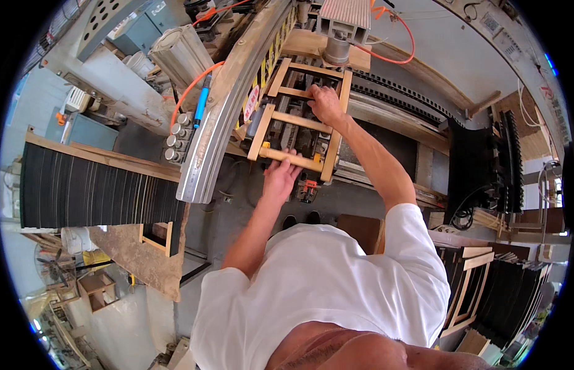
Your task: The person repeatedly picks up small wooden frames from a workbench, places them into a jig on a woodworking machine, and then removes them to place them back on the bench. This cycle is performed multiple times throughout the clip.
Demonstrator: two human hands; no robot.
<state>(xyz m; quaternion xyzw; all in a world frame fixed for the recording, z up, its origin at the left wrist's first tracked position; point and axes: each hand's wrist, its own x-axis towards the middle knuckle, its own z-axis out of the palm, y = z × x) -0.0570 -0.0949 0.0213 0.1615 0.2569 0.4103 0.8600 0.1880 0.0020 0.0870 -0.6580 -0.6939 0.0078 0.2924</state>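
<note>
In front of me a light wooden frame (334,148) with several cross rails lies on a machine bed. Its left side is made of two pieces, with a gap between the upper and the lower one. My right hand (326,105) reaches to the far part, its fingers curled at a short cross rail (292,92). At the near end my left hand (281,179) has its fingers round the nearest rail (293,159), holding it from my side. Just beyond the frame stands a metal cylinder (337,50) of the machine.
A metal beam (203,142) with a blue pen-like tool (202,106) and round fittings runs along the left. Stacked dark frames (95,185) stand at left, more (509,296) at lower right. An orange hose (187,92) curves over the beam. A black cable chain (515,160) hangs right.
</note>
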